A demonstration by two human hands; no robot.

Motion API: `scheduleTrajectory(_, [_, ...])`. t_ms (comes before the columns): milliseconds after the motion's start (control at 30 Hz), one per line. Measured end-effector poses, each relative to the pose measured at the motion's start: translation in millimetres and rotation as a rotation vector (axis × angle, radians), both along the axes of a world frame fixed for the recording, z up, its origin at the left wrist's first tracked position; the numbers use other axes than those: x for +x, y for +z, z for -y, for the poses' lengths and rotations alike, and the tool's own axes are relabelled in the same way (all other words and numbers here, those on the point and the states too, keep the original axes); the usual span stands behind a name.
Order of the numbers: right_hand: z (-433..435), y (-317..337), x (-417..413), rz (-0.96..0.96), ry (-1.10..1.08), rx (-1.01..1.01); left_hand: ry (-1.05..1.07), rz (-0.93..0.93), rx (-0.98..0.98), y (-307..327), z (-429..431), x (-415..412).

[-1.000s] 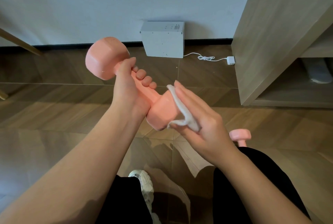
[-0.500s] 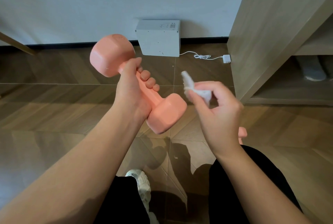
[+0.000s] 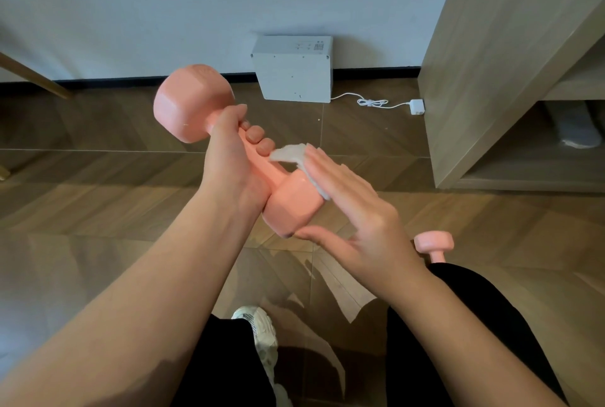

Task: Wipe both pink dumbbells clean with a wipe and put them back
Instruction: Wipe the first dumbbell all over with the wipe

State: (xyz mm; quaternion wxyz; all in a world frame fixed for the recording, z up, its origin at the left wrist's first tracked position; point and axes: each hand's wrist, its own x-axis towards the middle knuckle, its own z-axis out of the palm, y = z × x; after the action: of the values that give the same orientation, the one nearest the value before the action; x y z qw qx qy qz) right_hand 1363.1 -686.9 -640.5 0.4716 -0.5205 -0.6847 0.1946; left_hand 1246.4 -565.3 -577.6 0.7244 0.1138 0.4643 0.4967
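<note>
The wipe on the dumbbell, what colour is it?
White; the wipe shows best in the head view, under the right hand.

The left forearm (image 3: 147,308) and right forearm (image 3: 458,351) are bare. Below the grip, black trousers (image 3: 484,301) cover both legs, and a chunky white mesh sneaker (image 3: 258,331) shows between them.

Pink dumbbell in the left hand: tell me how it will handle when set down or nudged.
Probably stiff and solid: the pink dumbbell holds its shape while the left hand grips only its handle. Its heads show flat facets, so it likely won't roll far. One hand holds it up, so it is probably not very heavy.
</note>
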Motion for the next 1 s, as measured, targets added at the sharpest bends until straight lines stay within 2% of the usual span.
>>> scheduleTrajectory(133, [-0.7, -1.5, -3.2, -0.097, -0.148, 0.031, -0.019, -0.03, 0.033, -0.8, 1.0, -0.2])
scheduleTrajectory(300, [-0.8, -2.2, -3.5, -0.02, -0.053, 0.166, -0.011, 0.03, 0.022, 0.4, 1.1, 1.2])
scheduleTrajectory(433, [-1.3, -1.0, -3.9, -0.173, -0.119, -0.003, -0.026, 0.021, 0.052, 2.5, -1.1, 0.0])
scheduleTrajectory(600, [-3.6, -6.7, -2.0, -0.139, -0.072, 0.083, -0.03, 0.069, 0.045, 2.3, -0.3, 0.9])
scheduleTrajectory(733, [-8.0, -6.8, -0.2, -0.335, -0.031, -0.211, -0.06, 0.051, 0.095, 3.5, 0.9, 0.2])
scheduleTrajectory(800, [-8.3, -9.2, -2.2, -0.427, -0.002, -0.29, -0.075, 0.056, 0.131, 4.2, 2.9, 1.1])
scheduleTrajectory(900, [-7.6, -9.5, -11.2, -0.503, -0.058, -0.258, -0.048, 0.08, 0.148, 5.2, 5.3, 5.0])
scheduleTrajectory(1000, [-8.8, -4.7, -14.5, -0.375, -0.156, -0.123, -0.017, 0.062, 0.094, 5.4, 4.5, 7.9])
